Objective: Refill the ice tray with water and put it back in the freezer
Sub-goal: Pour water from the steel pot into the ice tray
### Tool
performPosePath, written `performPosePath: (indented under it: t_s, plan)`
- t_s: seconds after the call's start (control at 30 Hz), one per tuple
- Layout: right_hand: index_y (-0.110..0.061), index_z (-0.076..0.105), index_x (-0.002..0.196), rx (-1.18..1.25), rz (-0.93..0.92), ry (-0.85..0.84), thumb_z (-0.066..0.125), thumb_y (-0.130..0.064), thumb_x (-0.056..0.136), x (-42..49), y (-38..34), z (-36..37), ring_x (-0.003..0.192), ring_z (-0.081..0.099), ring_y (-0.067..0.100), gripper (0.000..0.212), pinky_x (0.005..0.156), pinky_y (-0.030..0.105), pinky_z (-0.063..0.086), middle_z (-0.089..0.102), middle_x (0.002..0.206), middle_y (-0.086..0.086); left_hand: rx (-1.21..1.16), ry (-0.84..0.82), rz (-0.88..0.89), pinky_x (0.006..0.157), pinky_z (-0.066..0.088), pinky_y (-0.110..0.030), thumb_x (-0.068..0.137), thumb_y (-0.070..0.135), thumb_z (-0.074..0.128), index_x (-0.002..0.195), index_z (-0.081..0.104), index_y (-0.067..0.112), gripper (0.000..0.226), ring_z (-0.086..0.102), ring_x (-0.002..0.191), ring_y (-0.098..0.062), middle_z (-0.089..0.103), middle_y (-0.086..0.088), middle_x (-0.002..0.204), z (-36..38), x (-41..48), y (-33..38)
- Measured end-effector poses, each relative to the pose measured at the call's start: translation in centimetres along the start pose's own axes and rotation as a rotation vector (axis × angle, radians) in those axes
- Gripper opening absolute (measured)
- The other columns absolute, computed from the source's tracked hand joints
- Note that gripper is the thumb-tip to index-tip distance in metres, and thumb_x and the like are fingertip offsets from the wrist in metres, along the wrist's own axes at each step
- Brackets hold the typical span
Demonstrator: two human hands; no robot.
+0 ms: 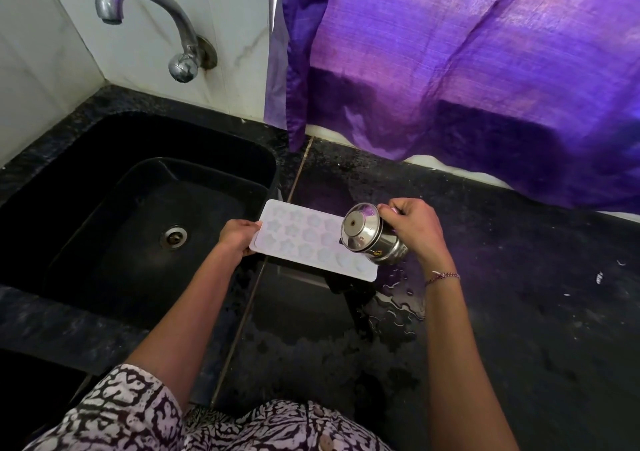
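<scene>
Just right of the black sink (207, 145), over the wet tabletop (519, 312), the left grip (237, 239) is clasping the left end of the white ice tray (304, 242), while the right grip (415, 228) is holding a lidded steel jug (372, 239) tilted over its right end.

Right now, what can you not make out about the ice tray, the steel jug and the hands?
- Water level in the cells of the ice tray: too pale and small, head view.
- Tray's far right corner: hidden behind the steel jug.
- Whether water is leaving the jug: its spout is too small to tell.
- Grip of the right hand on the jug: handle covered by the fingers.
- Freezer: outside the frame.
</scene>
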State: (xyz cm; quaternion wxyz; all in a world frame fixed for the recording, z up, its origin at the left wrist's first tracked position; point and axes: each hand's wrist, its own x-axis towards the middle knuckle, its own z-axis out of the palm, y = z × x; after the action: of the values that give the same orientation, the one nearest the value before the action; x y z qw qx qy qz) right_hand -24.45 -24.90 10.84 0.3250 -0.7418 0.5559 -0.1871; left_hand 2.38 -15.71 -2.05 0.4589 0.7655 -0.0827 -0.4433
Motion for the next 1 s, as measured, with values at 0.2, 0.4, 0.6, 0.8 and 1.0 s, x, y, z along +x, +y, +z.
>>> performPosePath:
  t_s: [0.2, 0.4, 0.6, 0.8, 1.0]
  plan:
    - [-0.017, 0.044, 0.058, -0.014, -0.003, -0.015, 0.059, -0.032, 0.085, 0.0, 0.1, 0.2, 0.057, 0.039, 0.015, 0.035, 0.057, 0.029, 0.03, 0.042, 0.057, 0.005, -0.023, -0.016, -0.004, 0.055, 0.049, -0.028, 0.089, 0.011, 0.062, 0.096, 0.063, 0.006, 0.008, 0.06, 0.066, -0.016, 0.062, -0.003, 0.077, 0.0, 0.0, -0.1]
    - [-0.018, 0.038, 0.056, 0.002, 0.013, -0.016, 0.059, -0.031, 0.086, 0.0, 0.2, -0.2, 0.056, 0.037, 0.014, 0.039, 0.056, 0.029, 0.029, 0.04, 0.056, 0.003, -0.024, -0.009, -0.002, 0.056, 0.05, -0.029, 0.09, 0.012, 0.061, 0.09, 0.062, 0.008, 0.004, 0.059, 0.065, -0.015, 0.061, -0.003, 0.075, 0.0, 0.1, -0.1]
    - [-0.019, 0.036, 0.054, 0.009, 0.038, -0.019, 0.059, -0.029, 0.087, 0.0, 0.9, -1.2, 0.057, 0.037, 0.015, 0.042, 0.057, 0.029, 0.028, 0.039, 0.055, 0.002, -0.015, -0.008, -0.008, 0.049, 0.05, -0.026, 0.09, 0.015, 0.063, 0.089, 0.062, 0.01, 0.005, 0.06, 0.064, -0.015, 0.062, -0.002, 0.075, 0.0, -0.1, 0.0]
    - [-0.018, 0.038, 0.055, 0.011, 0.059, -0.017, 0.06, -0.03, 0.087, -0.1, 1.4, -1.9, 0.058, 0.037, 0.016, 0.04, 0.057, 0.029, 0.028, 0.041, 0.058, 0.005, -0.013, -0.009, -0.001, 0.04, 0.05, -0.018, 0.089, 0.013, 0.062, 0.091, 0.063, 0.007, 0.005, 0.06, 0.064, -0.016, 0.062, -0.003, 0.076, -0.1, -0.3, 0.1]
    - [-0.015, 0.043, 0.059, -0.008, 0.058, -0.027, 0.06, -0.03, 0.087, -0.1, 1.6, -2.1, 0.059, 0.038, 0.016, 0.036, 0.056, 0.029, 0.028, 0.043, 0.059, 0.006, -0.003, -0.01, -0.008, 0.044, 0.053, -0.021, 0.089, 0.012, 0.064, 0.091, 0.063, 0.007, 0.006, 0.061, 0.065, -0.016, 0.063, -0.004, 0.079, 0.0, -0.3, 0.2]
